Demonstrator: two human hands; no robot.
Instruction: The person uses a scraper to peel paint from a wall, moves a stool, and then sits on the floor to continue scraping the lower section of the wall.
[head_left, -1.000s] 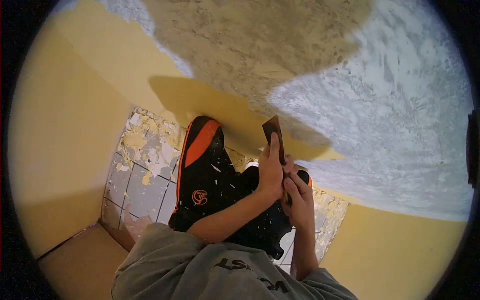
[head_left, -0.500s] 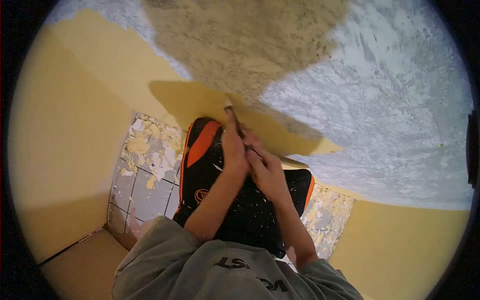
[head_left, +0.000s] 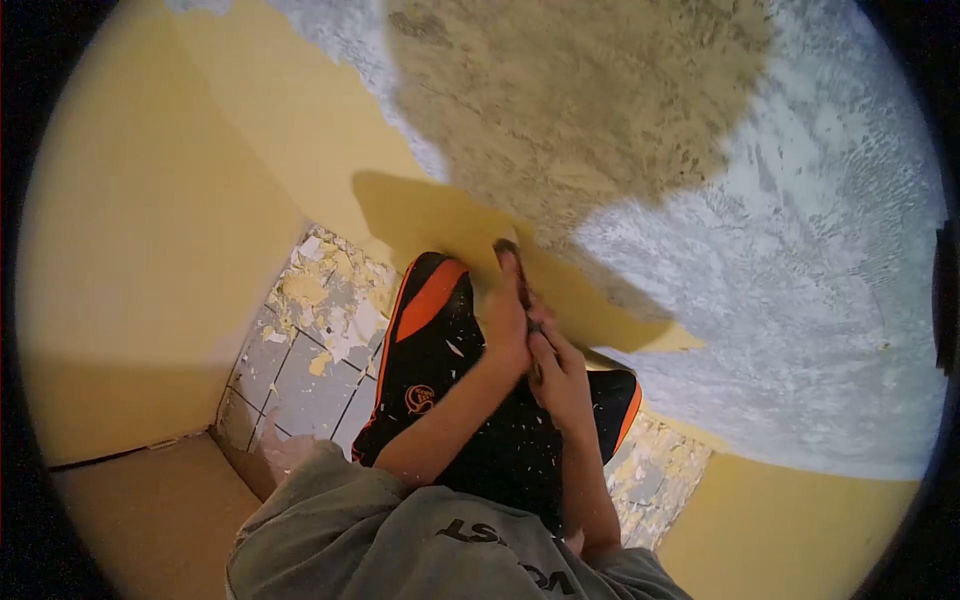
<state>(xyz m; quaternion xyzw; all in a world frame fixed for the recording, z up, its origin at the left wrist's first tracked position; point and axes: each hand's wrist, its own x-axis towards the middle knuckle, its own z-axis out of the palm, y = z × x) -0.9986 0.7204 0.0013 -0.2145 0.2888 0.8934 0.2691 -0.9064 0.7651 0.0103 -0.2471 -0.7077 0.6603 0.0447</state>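
Note:
Both my hands are wrapped around a scraper [head_left: 524, 290] with a dark handle and a short, pale blade end. My left hand [head_left: 506, 322] grips it nearer the blade, slightly blurred. Just behind, my right hand [head_left: 560, 372] closes on the rear of the handle. The blade end lies against or very near the yellow layer [head_left: 470, 222] on the wall, close to the border with bare grey plaster [head_left: 740, 290]; exact contact cannot be made out.
Black clothing [head_left: 490, 440] with orange trim covers my legs, dotted with pale flakes. Peeled yellow and white chips [head_left: 325, 295] litter the grey floor tiles [head_left: 285, 385]. Yellow walls [head_left: 130, 280] rise at both sides. A brown panel [head_left: 150, 520] stands lower left.
The view has shifted, so the wall and my legs appear further right and lower. My hands and the scraper appear lower and to the right too, both still gripping it.

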